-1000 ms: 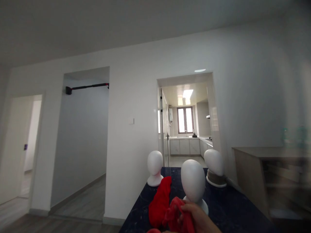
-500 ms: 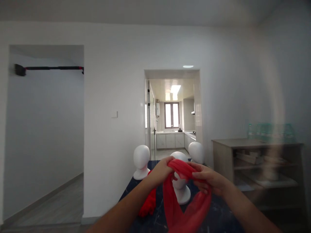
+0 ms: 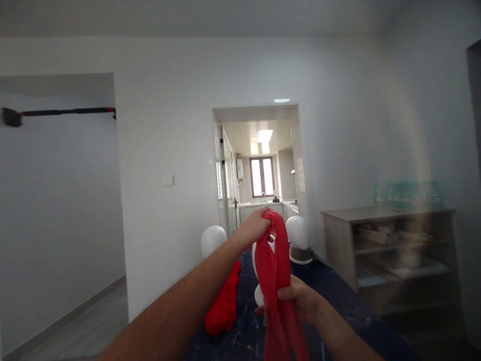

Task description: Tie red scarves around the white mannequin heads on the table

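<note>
A red scarf [image 3: 267, 273] hangs in long folds from my left hand [image 3: 257, 226], which is closed on its top end. Lower down, my right hand [image 3: 300, 299] grips the hanging folds between thumb and fingers. Right behind the cloth stands a white mannequin head [image 3: 258, 296], mostly hidden by it. To the left, a second bright red cloth [image 3: 222, 306] lies bunched on the dark blue marbled table [image 3: 250, 328], partly behind my left forearm.
Another white mannequin head [image 3: 213, 240] stands at the back left of the table, and one more [image 3: 298, 233] at the back right with greyish material round its base. A wooden shelf unit [image 3: 338, 245] with green-tinted bottles [image 3: 413, 195] on top stands at the right. Beyond is a kitchen doorway.
My left hand has risen with the scarf's top end, while my right hand has slid down it. The open loop has narrowed into hanging folds. The view has shifted slightly right.
</note>
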Demonstrator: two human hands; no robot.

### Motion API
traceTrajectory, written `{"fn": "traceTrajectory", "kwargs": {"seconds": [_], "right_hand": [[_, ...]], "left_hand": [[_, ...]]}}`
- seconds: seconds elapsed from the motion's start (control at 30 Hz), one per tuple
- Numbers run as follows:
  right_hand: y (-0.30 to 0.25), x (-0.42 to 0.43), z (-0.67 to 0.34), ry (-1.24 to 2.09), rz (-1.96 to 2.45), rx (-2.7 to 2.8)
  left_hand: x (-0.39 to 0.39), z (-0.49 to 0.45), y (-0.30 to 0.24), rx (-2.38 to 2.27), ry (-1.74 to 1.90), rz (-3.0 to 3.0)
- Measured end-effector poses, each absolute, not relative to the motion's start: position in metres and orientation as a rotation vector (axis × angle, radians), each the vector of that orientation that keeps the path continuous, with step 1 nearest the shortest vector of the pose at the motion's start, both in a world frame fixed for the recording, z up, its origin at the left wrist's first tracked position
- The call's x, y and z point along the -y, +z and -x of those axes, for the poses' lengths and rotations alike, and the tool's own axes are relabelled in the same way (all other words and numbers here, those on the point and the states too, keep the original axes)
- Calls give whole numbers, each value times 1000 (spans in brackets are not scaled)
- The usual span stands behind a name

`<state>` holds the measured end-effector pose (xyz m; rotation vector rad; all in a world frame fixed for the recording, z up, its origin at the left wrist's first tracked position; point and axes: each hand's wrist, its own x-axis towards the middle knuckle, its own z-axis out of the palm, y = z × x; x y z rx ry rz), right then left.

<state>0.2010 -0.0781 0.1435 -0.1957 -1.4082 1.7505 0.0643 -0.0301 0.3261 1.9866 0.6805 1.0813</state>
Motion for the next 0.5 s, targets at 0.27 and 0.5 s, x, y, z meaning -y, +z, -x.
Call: {"fn": "traceTrajectory", "kwargs": {"seconds": [0.27, 0.5], "right_hand": [[109, 57, -282, 1911, 300, 1634], [127, 20, -365, 1541, 358, 1286]], "left_hand": [[-29, -11, 327, -753, 1296, -1654], [-88, 28, 308, -811, 1302, -1366]]}}
